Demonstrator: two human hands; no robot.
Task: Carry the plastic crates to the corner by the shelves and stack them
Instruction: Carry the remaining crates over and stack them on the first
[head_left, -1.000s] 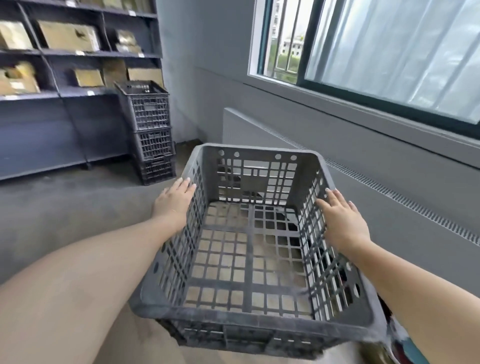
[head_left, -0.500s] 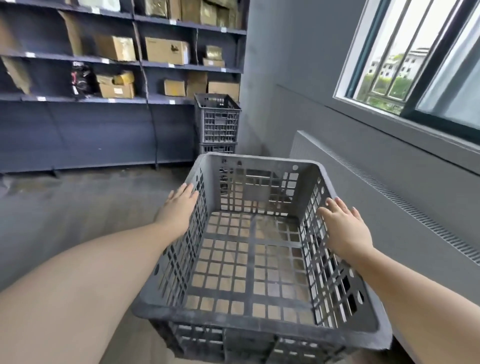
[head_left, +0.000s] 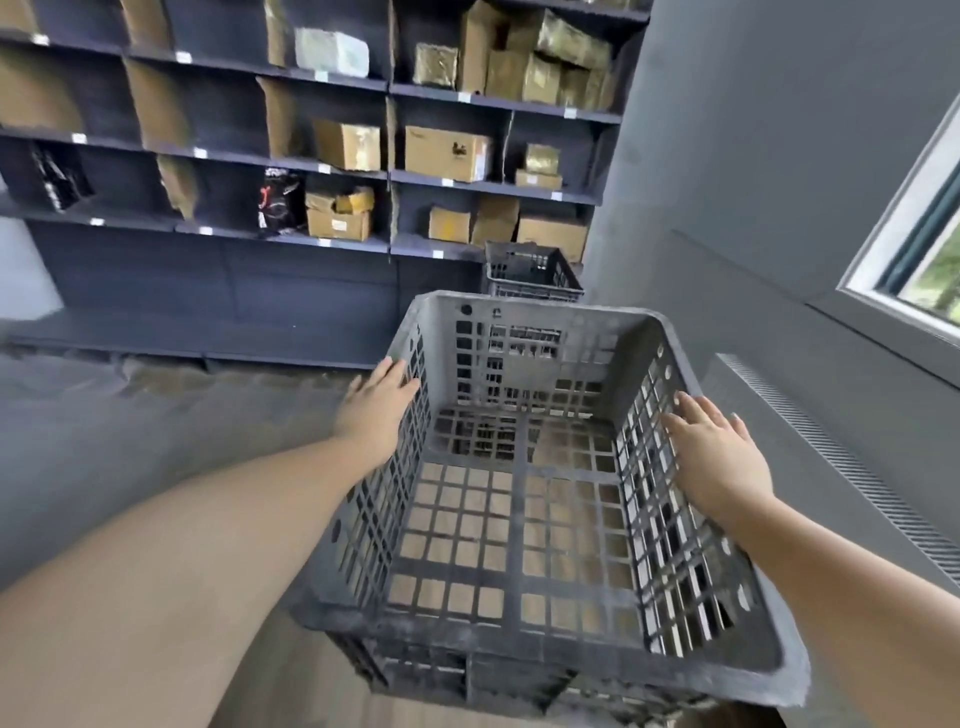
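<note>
I hold an empty dark grey slotted plastic crate (head_left: 519, 639) in front of me, off the floor. My left hand (head_left: 376, 405) presses flat on its left wall from outside. My right hand (head_left: 714, 452) lies on its right wall, fingers spread over the rim. Straight ahead, just past the held crate's far rim, the top crate of a stack of like crates (head_left: 530, 273) shows in the corner by the shelves; the lower crates of that stack are hidden behind the crate I carry.
Dark shelves (head_left: 311, 244) with cardboard boxes (head_left: 447, 153) fill the back wall. A grey wall (head_left: 753, 182) and a low ledge with a vent grille (head_left: 852, 467) run along the right, under a window (head_left: 930, 244). Grey floor (head_left: 130, 415) lies to the left.
The view has swung right and drawn nearer to the shelves. The stack in the corner has come from the left to straight ahead, now mostly hidden. Both hands keep their hold on the crate.
</note>
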